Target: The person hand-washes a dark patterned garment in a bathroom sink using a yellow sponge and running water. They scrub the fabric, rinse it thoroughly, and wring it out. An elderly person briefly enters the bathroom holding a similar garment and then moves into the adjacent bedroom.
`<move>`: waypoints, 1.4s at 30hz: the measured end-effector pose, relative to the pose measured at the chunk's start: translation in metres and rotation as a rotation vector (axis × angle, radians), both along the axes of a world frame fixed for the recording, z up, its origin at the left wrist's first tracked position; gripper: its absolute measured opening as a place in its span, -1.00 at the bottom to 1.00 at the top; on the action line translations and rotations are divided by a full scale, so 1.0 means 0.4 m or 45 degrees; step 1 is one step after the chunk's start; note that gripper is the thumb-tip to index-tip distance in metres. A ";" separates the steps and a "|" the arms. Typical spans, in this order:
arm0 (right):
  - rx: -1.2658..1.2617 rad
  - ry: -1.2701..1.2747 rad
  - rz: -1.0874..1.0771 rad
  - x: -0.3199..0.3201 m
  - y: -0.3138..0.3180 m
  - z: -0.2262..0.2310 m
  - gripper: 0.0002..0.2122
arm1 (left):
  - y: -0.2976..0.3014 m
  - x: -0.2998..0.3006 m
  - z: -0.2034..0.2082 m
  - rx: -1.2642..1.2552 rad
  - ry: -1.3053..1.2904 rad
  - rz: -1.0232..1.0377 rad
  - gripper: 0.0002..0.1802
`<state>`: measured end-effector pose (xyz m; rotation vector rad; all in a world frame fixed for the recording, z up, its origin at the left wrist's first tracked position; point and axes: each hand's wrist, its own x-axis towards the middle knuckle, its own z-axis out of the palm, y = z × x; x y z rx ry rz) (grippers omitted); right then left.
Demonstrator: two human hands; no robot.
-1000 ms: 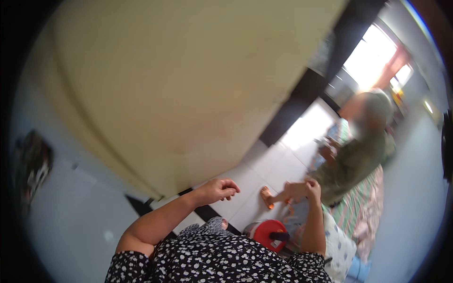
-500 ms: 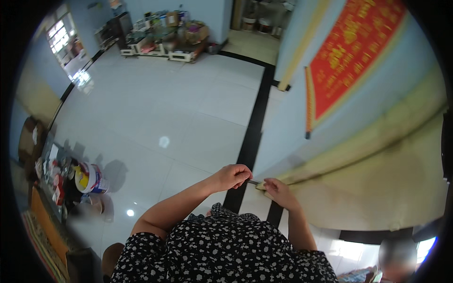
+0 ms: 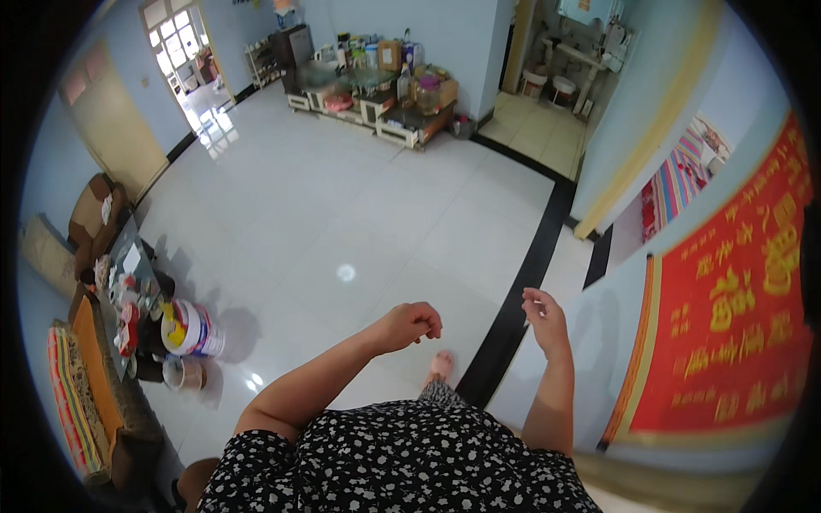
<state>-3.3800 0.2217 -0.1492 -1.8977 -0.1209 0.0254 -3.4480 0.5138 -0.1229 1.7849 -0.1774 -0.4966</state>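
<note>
My left hand (image 3: 410,327) is held out in front of my body above the white floor, fingers curled in. Whatever it may hold is hidden inside the fingers. To its right, apart from it, my right hand (image 3: 546,323) is raised over the black floor strip, with fingers bent but apart and nothing visible in them. A red hanging scroll (image 3: 727,333) with gold lettering is on the wall to the right of that hand. My foot (image 3: 441,366) shows on the floor below my hands, past the hem of my black floral clothing (image 3: 385,453).
At left stand a white bucket (image 3: 205,329), a cluttered glass table (image 3: 128,256) and a sofa (image 3: 111,368). A low cabinet (image 3: 376,120) piled with things is at the far wall. Doorways open to a washroom (image 3: 539,120) and a room with a striped bed (image 3: 676,188).
My view has swung, so the room shows further ahead and the yellowish door panel at right has mostly left view. My hands have moved apart; the thin dark thing between them no longer shows.
</note>
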 end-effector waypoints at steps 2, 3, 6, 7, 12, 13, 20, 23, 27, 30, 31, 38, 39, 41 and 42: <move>-0.006 -0.011 -0.051 0.151 -0.017 -0.012 -0.78 | 0.013 0.161 0.021 0.131 0.011 0.028 -0.85; 0.000 -0.023 -0.070 0.223 -0.028 -0.011 -0.77 | 0.024 0.241 0.026 0.196 0.024 0.041 -0.84; 0.065 0.098 -0.092 0.413 -0.061 0.007 -0.77 | 0.070 0.440 0.033 0.288 0.011 0.058 -0.79; 0.074 0.140 -0.104 0.467 -0.065 0.014 -0.77 | 0.087 0.497 0.034 0.300 0.008 0.066 -0.77; -0.062 0.121 -0.043 0.760 -0.057 0.034 -0.79 | 0.251 0.709 -0.099 0.180 0.161 0.410 -0.76; -0.097 0.094 -0.026 0.818 -0.043 0.046 -0.80 | 0.294 0.755 -0.131 0.128 0.220 0.491 -0.77; -0.074 0.048 -0.097 1.277 0.012 0.095 -0.80 | 0.463 1.290 -0.151 0.082 0.226 0.707 -0.82; -0.219 0.067 -0.230 1.465 0.025 0.120 -0.81 | 0.438 1.627 -0.100 0.131 0.024 0.507 -0.82; -0.172 0.057 -0.348 1.680 0.001 0.099 -0.81 | 0.250 2.030 -0.048 0.105 -0.033 0.092 -0.82; -0.202 0.117 -0.438 1.828 -0.050 0.057 -0.82 | 0.035 2.288 -0.004 0.073 -0.160 -0.323 -0.81; -0.223 0.140 -0.469 1.875 -0.079 0.048 -0.83 | -0.036 2.363 0.010 0.068 -0.225 -0.453 -0.81; 0.280 0.001 -0.420 2.546 -0.214 0.147 -0.79 | -0.367 2.946 0.091 -0.307 -0.133 -0.528 -0.77; 0.151 -0.078 -0.313 2.654 -0.202 0.198 -0.79 | -0.368 3.029 0.105 -0.366 -0.092 -0.473 -0.75; 0.031 -0.259 -0.161 2.846 -0.166 0.336 -0.72 | -0.360 3.192 0.205 -0.477 -0.029 -0.342 -0.62; 0.206 -0.302 -0.167 2.954 -0.148 0.367 -0.67 | -0.388 3.255 0.248 -0.659 -0.084 -0.264 -0.53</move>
